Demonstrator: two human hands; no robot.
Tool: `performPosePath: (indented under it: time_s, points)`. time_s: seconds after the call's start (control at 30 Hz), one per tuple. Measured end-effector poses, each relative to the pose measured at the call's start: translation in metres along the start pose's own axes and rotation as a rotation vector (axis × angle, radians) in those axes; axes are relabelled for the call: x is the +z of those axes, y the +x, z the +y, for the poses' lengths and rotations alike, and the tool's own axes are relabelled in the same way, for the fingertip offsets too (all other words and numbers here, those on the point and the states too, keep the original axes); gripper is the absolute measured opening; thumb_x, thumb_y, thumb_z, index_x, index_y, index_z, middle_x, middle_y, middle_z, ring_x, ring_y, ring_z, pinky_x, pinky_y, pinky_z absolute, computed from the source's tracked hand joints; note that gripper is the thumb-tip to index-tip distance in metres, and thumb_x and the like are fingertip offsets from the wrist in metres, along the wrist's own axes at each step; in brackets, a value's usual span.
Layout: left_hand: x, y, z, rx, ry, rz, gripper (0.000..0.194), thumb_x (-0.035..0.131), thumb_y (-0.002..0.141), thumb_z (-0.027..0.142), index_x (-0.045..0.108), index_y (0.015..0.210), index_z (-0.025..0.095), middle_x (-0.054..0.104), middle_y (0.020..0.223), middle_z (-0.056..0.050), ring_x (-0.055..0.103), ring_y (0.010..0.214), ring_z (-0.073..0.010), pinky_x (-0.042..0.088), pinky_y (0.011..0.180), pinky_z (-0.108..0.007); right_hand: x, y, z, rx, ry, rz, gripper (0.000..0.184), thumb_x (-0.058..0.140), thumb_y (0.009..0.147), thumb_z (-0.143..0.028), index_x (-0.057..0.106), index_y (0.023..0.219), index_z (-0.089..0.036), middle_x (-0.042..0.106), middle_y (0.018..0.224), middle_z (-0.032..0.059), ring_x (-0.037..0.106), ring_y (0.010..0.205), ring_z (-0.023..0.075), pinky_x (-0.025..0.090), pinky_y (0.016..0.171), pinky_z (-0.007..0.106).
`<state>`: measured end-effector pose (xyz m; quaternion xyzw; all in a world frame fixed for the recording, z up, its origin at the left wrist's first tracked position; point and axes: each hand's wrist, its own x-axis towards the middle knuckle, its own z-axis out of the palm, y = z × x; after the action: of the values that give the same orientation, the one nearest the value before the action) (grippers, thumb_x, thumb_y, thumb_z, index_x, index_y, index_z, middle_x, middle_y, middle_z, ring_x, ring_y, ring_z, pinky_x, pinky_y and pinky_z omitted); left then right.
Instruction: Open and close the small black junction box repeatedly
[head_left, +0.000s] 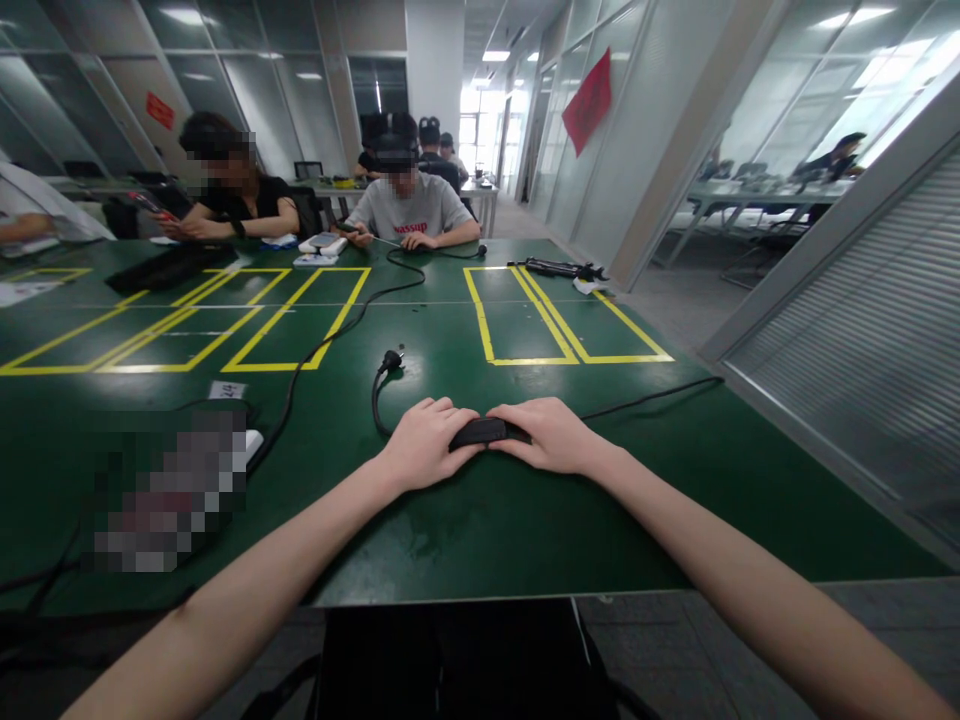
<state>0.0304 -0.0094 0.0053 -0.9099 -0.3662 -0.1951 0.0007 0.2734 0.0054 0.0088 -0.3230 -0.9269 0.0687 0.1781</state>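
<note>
The left hand (431, 446) and right hand (553, 436) both grip a slim black object (481, 431) near the front of the green surface (637, 510), fingers and thumbs wrapped over its ends so that only the middle shows; its full shape cannot be made out. A black plug (390, 361) lies just beyond the left hand, its lead vanishing behind that hand, and a dark cord (652, 397) emerges past the right; where either one ends is hidden. At left, pixelation masks most of an item (176, 490), leaving a white corner. Both forearms are cut off by the frame.
</note>
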Motion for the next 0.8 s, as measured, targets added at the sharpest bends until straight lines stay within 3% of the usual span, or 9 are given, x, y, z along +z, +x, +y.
performPosePath:
  time_s: [0.33, 0.57, 0.7, 0.8]
  points:
    - [-0.0010, -0.0019, -0.0036, 0.130, 0.038, -0.063, 0.032, 0.054, 0.102, 0.046, 0.067, 0.105, 0.016, 0.068, 0.089, -0.008, 0.065, 0.084, -0.0225, 0.049, 0.078, -0.034, 0.0003, -0.0018, 0.0010, -0.144, -0.062, 0.041, 0.030, 0.060, 0.098, -0.048, 0.071, 0.097, -0.019, 0.072, 0.083, 0.0060, 0.068, 0.073, 0.0200, 0.042, 0.064, 0.029]
    - [-0.0079, -0.0036, -0.0100, 0.125, -0.033, 0.053, 0.035, 0.061, 0.099, 0.048, 0.068, 0.112, 0.016, 0.073, 0.097, -0.008, 0.065, 0.090, -0.0232, 0.049, 0.079, -0.034, 0.0028, -0.0029, 0.0028, -0.172, -0.066, 0.154, 0.031, 0.058, 0.100, -0.045, 0.071, 0.103, -0.017, 0.073, 0.091, 0.0107, 0.069, 0.077, 0.0227, 0.048, 0.068, 0.032]
    - [-0.0089, -0.0053, -0.0094, 0.142, 0.011, 0.061, 0.035, 0.053, 0.103, 0.048, 0.068, 0.110, 0.017, 0.072, 0.098, -0.010, 0.064, 0.092, -0.0239, 0.049, 0.080, -0.036, 0.0018, -0.0012, 0.0001, -0.077, 0.137, 0.145, 0.036, 0.068, 0.092, -0.050, 0.069, 0.110, -0.019, 0.075, 0.100, 0.0108, 0.071, 0.087, 0.0239, 0.054, 0.076, 0.034]
    - [-0.0071, -0.0071, -0.0052, 0.205, 0.053, 0.051, 0.037, 0.049, 0.105, 0.048, 0.068, 0.109, 0.017, 0.073, 0.101, -0.010, 0.063, 0.093, -0.0235, 0.047, 0.080, -0.036, 0.0005, 0.0006, -0.0031, 0.083, 0.519, 0.015, 0.039, 0.070, 0.089, -0.054, 0.064, 0.106, -0.020, 0.074, 0.093, 0.0056, 0.071, 0.082, 0.0205, 0.055, 0.075, 0.033]
